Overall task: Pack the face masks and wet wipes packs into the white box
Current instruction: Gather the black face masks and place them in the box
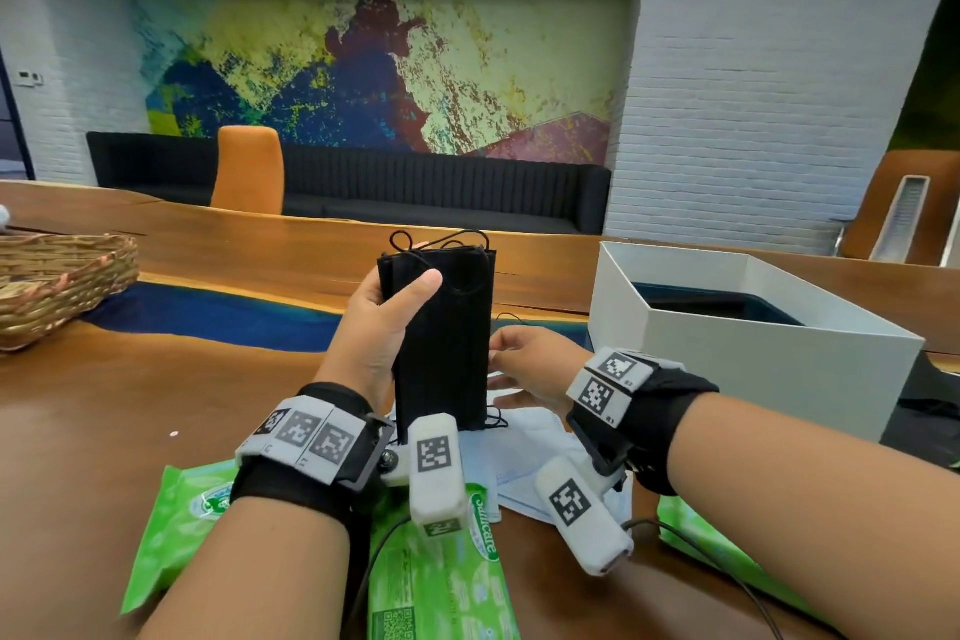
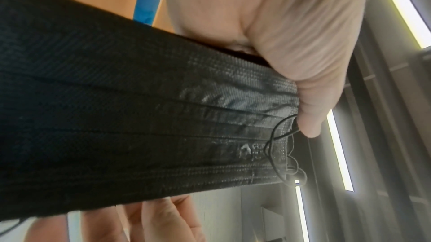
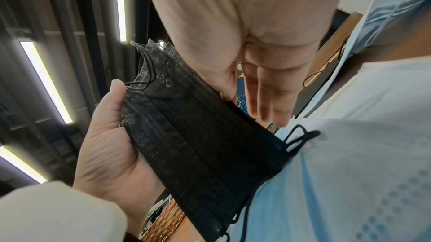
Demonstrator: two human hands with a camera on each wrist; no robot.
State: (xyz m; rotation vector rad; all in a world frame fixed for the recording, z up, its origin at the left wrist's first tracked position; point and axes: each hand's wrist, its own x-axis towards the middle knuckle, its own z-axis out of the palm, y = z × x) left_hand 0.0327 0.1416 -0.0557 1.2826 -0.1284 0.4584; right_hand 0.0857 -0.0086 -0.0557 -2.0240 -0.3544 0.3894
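Your left hand [image 1: 382, 327] grips a stack of black face masks [image 1: 441, 333] upright, its lower edge on the blue masks [image 1: 524, 452] — apparently to square the stack — just left of the white box [image 1: 727, 353]. Your right hand [image 1: 524, 369], fingers relaxed and holding nothing, steadies the stack's box-side edge. Green wet wipes packs [image 1: 441, 572] lie nearer you than the box — still unpacked.

My left hand [image 1: 382, 322] is gripping black masks [image 1: 441, 338]: matt, pleated woven-look cloth. Pale blue masks [image 1: 524, 452] are lying soft, dimpled. Green wipes packs [image 1: 436, 582] are showing glossy plastic film. White box [image 1: 727, 364] matt card; table [image 1: 130, 411] polished wood.
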